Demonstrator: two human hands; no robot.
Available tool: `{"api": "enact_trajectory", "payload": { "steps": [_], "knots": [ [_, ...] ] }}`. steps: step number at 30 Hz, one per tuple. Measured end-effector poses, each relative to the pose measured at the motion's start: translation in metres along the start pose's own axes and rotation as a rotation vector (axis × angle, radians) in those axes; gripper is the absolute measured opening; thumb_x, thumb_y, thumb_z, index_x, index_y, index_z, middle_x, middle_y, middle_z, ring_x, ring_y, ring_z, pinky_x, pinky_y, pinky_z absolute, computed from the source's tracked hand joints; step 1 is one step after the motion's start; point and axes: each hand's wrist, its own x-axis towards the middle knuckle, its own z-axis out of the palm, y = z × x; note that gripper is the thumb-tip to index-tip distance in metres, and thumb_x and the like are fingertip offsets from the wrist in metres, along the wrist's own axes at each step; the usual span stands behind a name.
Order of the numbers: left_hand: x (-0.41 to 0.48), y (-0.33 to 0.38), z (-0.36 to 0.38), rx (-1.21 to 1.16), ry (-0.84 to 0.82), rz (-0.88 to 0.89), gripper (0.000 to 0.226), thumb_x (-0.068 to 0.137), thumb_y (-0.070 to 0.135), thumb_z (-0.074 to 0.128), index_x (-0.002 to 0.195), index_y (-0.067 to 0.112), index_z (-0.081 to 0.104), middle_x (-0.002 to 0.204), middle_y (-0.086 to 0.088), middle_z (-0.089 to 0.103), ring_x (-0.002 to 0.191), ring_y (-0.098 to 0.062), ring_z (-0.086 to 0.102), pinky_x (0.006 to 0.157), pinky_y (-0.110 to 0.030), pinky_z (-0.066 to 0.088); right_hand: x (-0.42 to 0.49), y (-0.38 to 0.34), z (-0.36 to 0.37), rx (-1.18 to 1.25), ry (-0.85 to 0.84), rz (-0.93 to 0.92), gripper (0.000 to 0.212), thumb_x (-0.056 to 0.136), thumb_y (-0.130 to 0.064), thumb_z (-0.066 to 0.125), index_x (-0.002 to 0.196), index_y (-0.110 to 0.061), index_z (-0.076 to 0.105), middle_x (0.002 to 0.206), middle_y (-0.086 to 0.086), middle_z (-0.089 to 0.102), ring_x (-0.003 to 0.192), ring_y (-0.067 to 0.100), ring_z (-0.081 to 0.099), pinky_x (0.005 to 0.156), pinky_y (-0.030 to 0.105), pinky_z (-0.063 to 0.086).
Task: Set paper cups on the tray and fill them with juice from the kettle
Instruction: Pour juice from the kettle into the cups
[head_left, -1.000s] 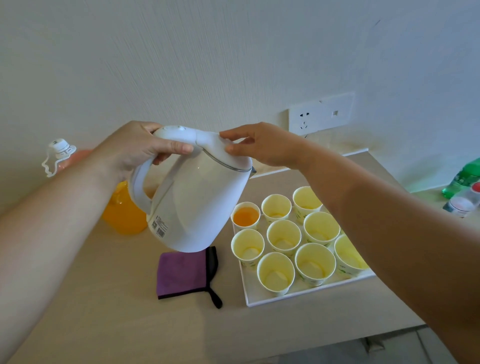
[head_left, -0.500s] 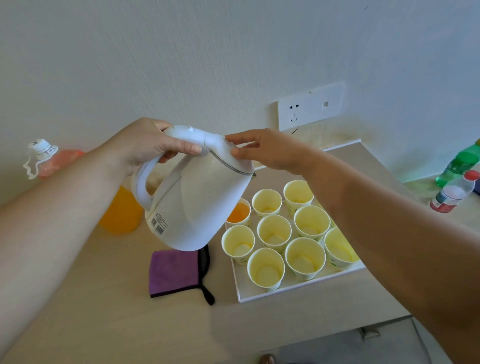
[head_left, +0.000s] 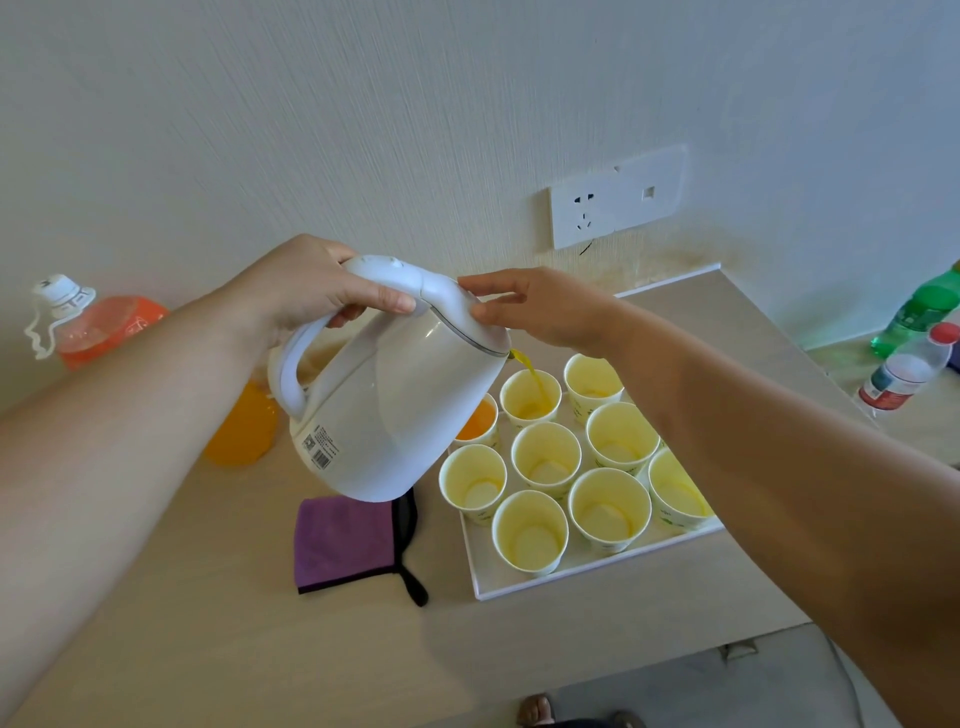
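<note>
Orange juice (head_left: 527, 371) ran in a thin stream from the white kettle (head_left: 400, 400) into a paper cup (head_left: 530, 395) just below our right hand (head_left: 540, 306), as we worked through the nine cups set in three rows on the white tray (head_left: 597, 577).

Our left hand (head_left: 311, 291) was wrapped round the top of the handle, fingers and thumb curled tight, carrying the kettle's weight and tipping the spout toward the right hand. The right hand lay with straight fingers and thumb pressed against the lid, gripping nothing (we judged it was there to keep the lid seated and steady the tilt).

One filled cup (head_left: 480, 418) stood partly hidden under the kettle's body, beside the cup taking the stream. The seven empty cups (head_left: 545, 457) sat beneath the right forearm, rims touching or nearly so, which we judged left little room for a wandering pour.

Below the kettle, between the two forearms, a purple cloth (head_left: 343, 540) lay on the counter (head_left: 208, 597), handy for spills. Beyond the left wrist stood an orange bottle (head_left: 104, 327), capped and out of the pouring path.
</note>
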Motion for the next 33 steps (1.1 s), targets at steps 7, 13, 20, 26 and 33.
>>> {"api": "enact_trajectory", "payload": {
  "steps": [7, 13, 20, 26, 33],
  "knots": [
    [0.001, 0.000, -0.001, 0.009, 0.001, 0.001, 0.041, 0.059, 0.037, 0.087, 0.059, 0.013, 0.053, 0.043, 0.005, 0.048, 0.043, -0.010, 0.041, 0.053, -0.027, 0.033, 0.004, 0.003, 0.001, 0.025, 0.006, 0.006, 0.041, 0.092, -0.027, 0.062, 0.132, -0.029, 0.055, 0.111, -0.015, 0.061, 0.105, 0.001, 0.057, 0.080, 0.009, 0.041],
    [-0.001, -0.001, -0.003, 0.016, -0.009, -0.002, 0.042, 0.058, 0.037, 0.087, 0.060, 0.013, 0.052, 0.042, 0.006, 0.047, 0.041, -0.008, 0.040, 0.053, -0.027, 0.032, 0.004, 0.003, 0.003, 0.014, 0.007, 0.001, 0.041, 0.091, -0.028, 0.062, 0.132, -0.030, 0.056, 0.113, -0.016, 0.062, 0.110, 0.003, 0.058, 0.084, 0.011, 0.041],
    [-0.006, 0.002, -0.006, 0.035, -0.009, 0.009, 0.041, 0.062, 0.035, 0.086, 0.058, 0.014, 0.050, 0.041, 0.007, 0.045, 0.040, -0.007, 0.038, 0.051, -0.026, 0.031, 0.004, 0.001, 0.005, 0.033, 0.005, -0.010, 0.041, 0.091, -0.028, 0.062, 0.132, -0.029, 0.056, 0.114, -0.014, 0.062, 0.111, 0.005, 0.057, 0.083, 0.013, 0.041],
    [-0.011, 0.004, -0.011, 0.068, 0.002, 0.025, 0.041, 0.063, 0.036, 0.085, 0.057, 0.014, 0.051, 0.041, 0.008, 0.046, 0.041, -0.008, 0.039, 0.052, -0.026, 0.032, 0.003, -0.001, 0.007, 0.044, 0.011, -0.026, 0.042, 0.091, -0.028, 0.062, 0.132, -0.030, 0.056, 0.116, -0.013, 0.063, 0.113, 0.006, 0.059, 0.095, 0.020, 0.042],
    [-0.017, 0.006, -0.016, 0.082, 0.009, 0.028, 0.041, 0.064, 0.035, 0.084, 0.058, 0.012, 0.051, 0.041, 0.006, 0.046, 0.039, -0.007, 0.038, 0.052, -0.027, 0.032, 0.003, -0.005, 0.009, 0.055, 0.002, -0.046, 0.043, 0.091, -0.028, 0.062, 0.133, -0.028, 0.055, 0.125, -0.009, 0.062, 0.115, 0.007, 0.058, 0.102, 0.027, 0.043]
  ]
}}
